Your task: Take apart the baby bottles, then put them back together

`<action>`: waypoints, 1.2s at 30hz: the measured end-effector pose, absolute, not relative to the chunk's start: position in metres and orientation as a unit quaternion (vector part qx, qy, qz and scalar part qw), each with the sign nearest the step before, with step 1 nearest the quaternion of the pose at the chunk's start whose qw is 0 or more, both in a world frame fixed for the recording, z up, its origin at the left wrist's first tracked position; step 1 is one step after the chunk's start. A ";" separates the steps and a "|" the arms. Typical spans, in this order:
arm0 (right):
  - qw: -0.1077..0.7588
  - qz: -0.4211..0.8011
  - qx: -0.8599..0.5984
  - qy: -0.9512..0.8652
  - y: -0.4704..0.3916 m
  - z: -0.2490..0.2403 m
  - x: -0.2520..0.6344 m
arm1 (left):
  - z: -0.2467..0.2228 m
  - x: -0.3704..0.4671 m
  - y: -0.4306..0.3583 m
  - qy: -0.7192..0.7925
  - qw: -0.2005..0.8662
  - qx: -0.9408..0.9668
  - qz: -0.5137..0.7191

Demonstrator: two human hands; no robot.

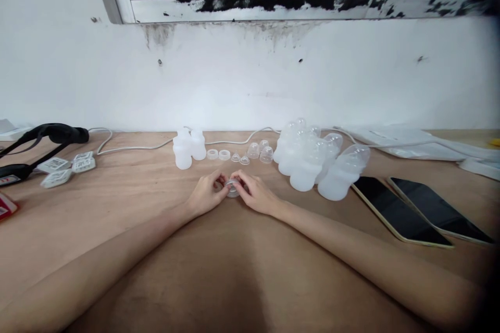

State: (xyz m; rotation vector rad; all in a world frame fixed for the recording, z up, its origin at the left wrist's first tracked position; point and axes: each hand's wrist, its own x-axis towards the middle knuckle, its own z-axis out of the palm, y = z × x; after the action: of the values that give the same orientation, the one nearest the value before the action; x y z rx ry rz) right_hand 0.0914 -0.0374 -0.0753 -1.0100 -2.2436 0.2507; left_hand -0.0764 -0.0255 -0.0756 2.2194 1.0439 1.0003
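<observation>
Near the middle of the wooden table [164, 260], my left hand [208, 192] and my right hand [253, 191] meet around a small translucent ring-shaped piece [233, 192]. The fingers of both hands pinch it from either side; part of it is hidden by the fingertips. Just behind are two white rings [224, 155], two small clear nipples [244, 160] and three clear domed caps [266, 154]. Several uncapped white bottles [183, 153] stand to the left of these parts. Several bottles with clear caps [303, 166] stand to the right.
Two phones [402, 210] lie at the right, with plastic bags [406, 143] behind them. A black strap-like device [58, 134] and white tagged pieces [57, 178] lie at the left, near a red object [7, 206]. A white cable [135, 149] runs along the back by the wall.
</observation>
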 end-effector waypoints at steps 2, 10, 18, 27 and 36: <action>0.330 0.096 -0.379 -0.859 -0.038 -0.075 0.092 | -0.078 -0.077 -0.024 0.384 0.256 0.807 0.369; 0.317 0.105 -0.370 -0.867 -0.035 -0.078 0.090 | -0.078 -0.072 -0.026 0.393 0.194 0.831 0.341; 0.320 0.119 -0.390 -0.855 -0.036 -0.075 0.092 | -0.081 -0.078 -0.018 0.393 0.251 0.813 0.347; 0.310 0.107 -0.406 -0.853 -0.034 -0.079 0.088 | -0.077 -0.076 -0.016 0.409 0.240 0.823 0.314; 0.306 0.109 -0.385 -0.864 -0.035 -0.078 0.092 | -0.077 -0.081 -0.017 0.375 0.217 0.845 0.313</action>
State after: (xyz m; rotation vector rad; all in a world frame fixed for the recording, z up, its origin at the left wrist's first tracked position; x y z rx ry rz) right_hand 0.0922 -0.0351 -0.0775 -1.0190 -2.2863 0.2894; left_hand -0.0807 -0.0168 -0.0772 2.3410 1.0397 0.8682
